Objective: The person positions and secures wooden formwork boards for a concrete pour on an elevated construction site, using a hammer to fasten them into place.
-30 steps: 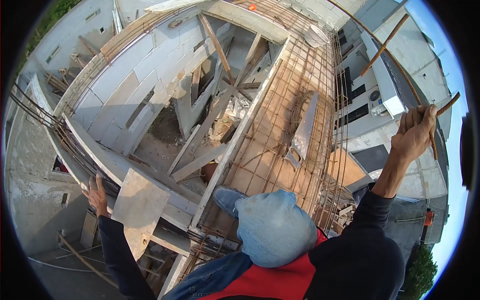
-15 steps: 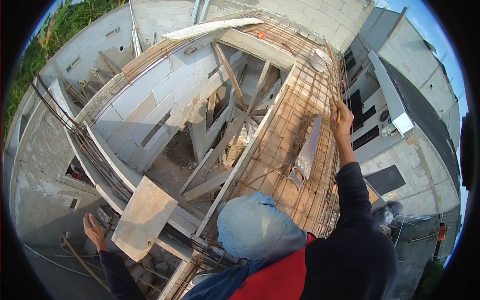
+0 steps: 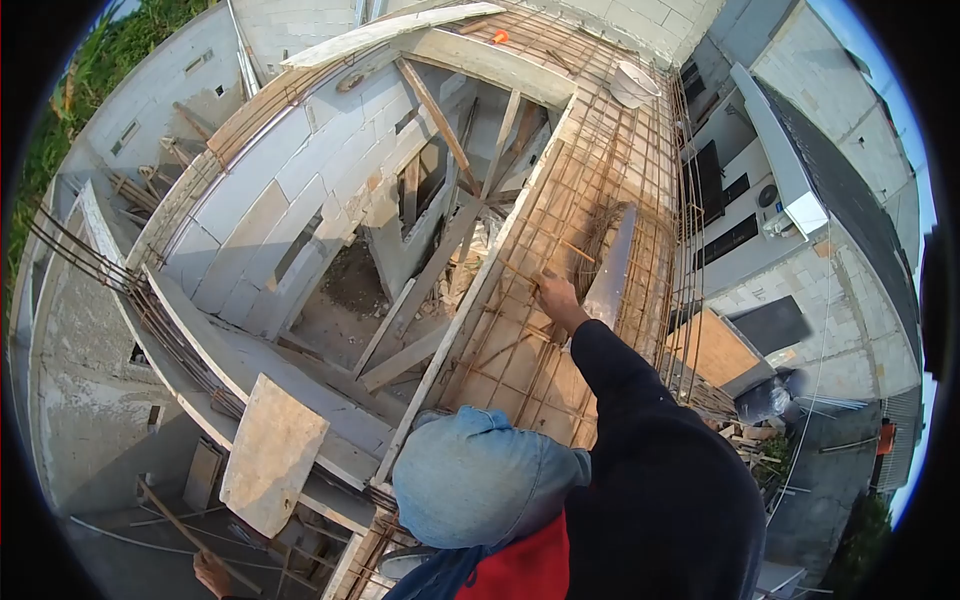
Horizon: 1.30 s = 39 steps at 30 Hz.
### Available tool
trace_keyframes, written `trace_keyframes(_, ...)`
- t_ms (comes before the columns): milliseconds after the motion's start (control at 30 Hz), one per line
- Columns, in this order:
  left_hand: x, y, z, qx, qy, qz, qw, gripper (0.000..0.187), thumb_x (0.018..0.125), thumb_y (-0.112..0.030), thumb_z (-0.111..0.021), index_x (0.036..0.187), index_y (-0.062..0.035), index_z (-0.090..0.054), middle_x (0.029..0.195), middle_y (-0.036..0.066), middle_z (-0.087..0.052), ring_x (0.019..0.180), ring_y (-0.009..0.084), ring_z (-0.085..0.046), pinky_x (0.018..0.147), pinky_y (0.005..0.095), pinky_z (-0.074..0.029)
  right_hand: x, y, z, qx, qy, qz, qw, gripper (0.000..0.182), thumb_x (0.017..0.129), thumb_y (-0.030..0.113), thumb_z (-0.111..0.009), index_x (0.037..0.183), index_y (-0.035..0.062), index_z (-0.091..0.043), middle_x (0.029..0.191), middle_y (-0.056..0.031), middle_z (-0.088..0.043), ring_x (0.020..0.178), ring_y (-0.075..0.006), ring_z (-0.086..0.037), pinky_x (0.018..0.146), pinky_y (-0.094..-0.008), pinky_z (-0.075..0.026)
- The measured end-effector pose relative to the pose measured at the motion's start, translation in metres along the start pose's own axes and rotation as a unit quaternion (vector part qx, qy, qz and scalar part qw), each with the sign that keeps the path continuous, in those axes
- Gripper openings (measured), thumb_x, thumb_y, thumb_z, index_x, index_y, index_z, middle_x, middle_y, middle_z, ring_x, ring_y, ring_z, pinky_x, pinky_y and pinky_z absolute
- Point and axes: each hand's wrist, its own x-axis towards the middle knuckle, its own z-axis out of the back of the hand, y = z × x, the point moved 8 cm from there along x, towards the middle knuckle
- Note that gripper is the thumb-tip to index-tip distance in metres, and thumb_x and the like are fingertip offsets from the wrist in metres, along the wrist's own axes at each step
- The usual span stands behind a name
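Head view. The right hand is lowered onto the rebar mesh of the slab formwork, fingers closed on a thin bar lying across the grid beside a metal sheet. The left hand hangs low at the frame edge; its grip cannot be told. Judged step: seating the bar; next calls for aligning it with the grid lines.

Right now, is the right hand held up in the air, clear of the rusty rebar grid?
No, the right hand is down on the rusty rebar grid, fingers closed around a thin bar beside the silvery metal sheet.
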Motion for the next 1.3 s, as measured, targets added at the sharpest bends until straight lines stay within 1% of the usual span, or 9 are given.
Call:
trace_keyframes(100, 0.012, -0.011, -0.012, 0.045, 0.084, 0.003, 0.995, 0.023, 0.087, -0.018, -0.054, 0.087, 0.0043, -0.061, 0.074, 0.018, -0.06, 0.067, 0.0305, -0.058, 0.065, 0.0406, -0.044, -0.022, 0.016, -0.006, -0.058, 0.034, 0.06, 0.996, 0.043, 0.082, 0.025, -0.059, 0.122, 0.0126, -0.048, 0.111, -0.0159, -0.055, 0.106, -0.0358, -0.053, 0.084, -0.0518, -0.044)
trace_keyframes(333, 0.038, -0.132, -0.027, -0.02, 0.141, -0.109, 0.984, 0.02, 0.084, -0.015, -0.055, 0.085, 0.0036, -0.062, 0.077, 0.019, -0.062, 0.072, 0.0312, -0.061, 0.067, 0.039, -0.046, -0.119, -0.027, 0.01, 0.043, -0.064, -0.158, 0.984, 0.058, 0.084, 0.035, -0.057, 0.136, 0.0173, -0.039, 0.133, -0.0181, -0.039, 0.12, -0.0426, -0.039, 0.099, -0.0524, -0.034)
trace_keyframes(400, 0.044, -0.176, -0.033, -0.022, 0.158, -0.147, 0.976, 0.019, 0.084, -0.014, -0.055, 0.086, 0.0033, -0.062, 0.078, 0.019, -0.062, 0.073, 0.031, -0.062, 0.068, 0.0385, -0.046, -0.151, -0.077, -0.007, 0.145, -0.132, -0.378, 0.905, 0.067, 0.083, 0.045, -0.06, 0.137, 0.0155, -0.034, 0.138, -0.0222, -0.034, 0.129, -0.0433, -0.031, 0.1, -0.0571, -0.03)
trace_keyframes(500, 0.048, -0.219, -0.042, -0.047, 0.185, -0.203, 0.96, 0.018, 0.085, -0.013, -0.054, 0.089, 0.0032, -0.062, 0.08, 0.019, -0.063, 0.075, 0.0301, -0.062, 0.069, 0.0376, -0.047, -0.164, -0.126, -0.006, 0.201, -0.189, -0.478, 0.834, 0.084, 0.078, 0.061, -0.059, 0.14, 0.012, -0.03, 0.14, -0.0262, -0.03, 0.131, -0.0447, -0.027, 0.101, -0.0586, -0.028)
trace_keyframes(667, 0.037, -0.26, -0.051, -0.074, 0.233, -0.205, 0.948, 0.018, 0.087, -0.011, -0.055, 0.096, 0.0037, -0.06, 0.084, 0.019, -0.064, 0.08, 0.0276, -0.064, 0.071, 0.0359, -0.048, -0.108, -0.203, -0.082, 0.29, 0.058, -0.39, 0.872, 0.103, 0.075, 0.074, -0.05, 0.146, 0.0065, -0.016, 0.144, -0.0299, -0.023, 0.134, -0.0469, -0.021, 0.104, -0.0589, -0.024)
trace_keyframes(733, 0.024, -0.265, -0.054, -0.055, 0.251, -0.183, 0.949, 0.019, 0.087, -0.012, -0.056, 0.097, 0.0035, -0.061, 0.086, 0.02, -0.065, 0.081, 0.028, -0.064, 0.072, 0.0363, -0.049, -0.091, -0.192, -0.066, 0.217, -0.022, -0.364, 0.906, 0.11, 0.071, 0.076, -0.054, 0.147, 0.0078, -0.013, 0.146, -0.0314, -0.018, 0.134, -0.0491, -0.018, 0.104, -0.0587, -0.024)
trace_keyframes(900, 0.01, -0.232, -0.064, -0.052, 0.202, -0.178, 0.962, 0.021, 0.089, -0.013, -0.057, 0.099, 0.004, -0.062, 0.09, 0.02, -0.064, 0.082, 0.0292, -0.064, 0.071, 0.0373, -0.05, -0.075, -0.171, -0.06, 0.148, 0.044, -0.402, 0.903, 0.116, 0.065, 0.071, -0.063, 0.148, 0.0123, -0.007, 0.148, -0.0308, -0.002, 0.132, -0.0549, -0.014, 0.104, -0.058, -0.026)
trace_keyframes(1100, 0.008, -0.22, -0.057, -0.012, 0.164, -0.156, 0.974, 0.018, 0.088, -0.012, -0.057, 0.098, 0.002, -0.062, 0.088, 0.019, -0.063, 0.079, 0.0328, -0.063, 0.07, 0.0382, -0.049, -0.078, -0.105, -0.014, 0.089, 0.078, -0.538, 0.835, 0.099, 0.077, 0.054, -0.064, 0.148, 0.0207, -0.004, 0.152, -0.0203, -0.001, 0.132, -0.0519, -0.018, 0.1, -0.0647, -0.027)
trace_keyframes(1300, -0.006, -0.236, -0.058, 0.018, 0.136, -0.175, 0.975, 0.025, 0.088, -0.012, -0.056, 0.106, 0.004, -0.059, 0.099, 0.021, -0.06, 0.089, 0.0361, -0.06, 0.077, 0.0397, -0.047, -0.054, -0.115, -0.016, 0.01, 0.123, -0.538, 0.834, 0.094, 0.08, 0.046, -0.061, 0.146, 0.0061, -0.006, 0.146, -0.0311, -0.016, 0.127, -0.0508, -0.033, 0.101, -0.0587, -0.031)
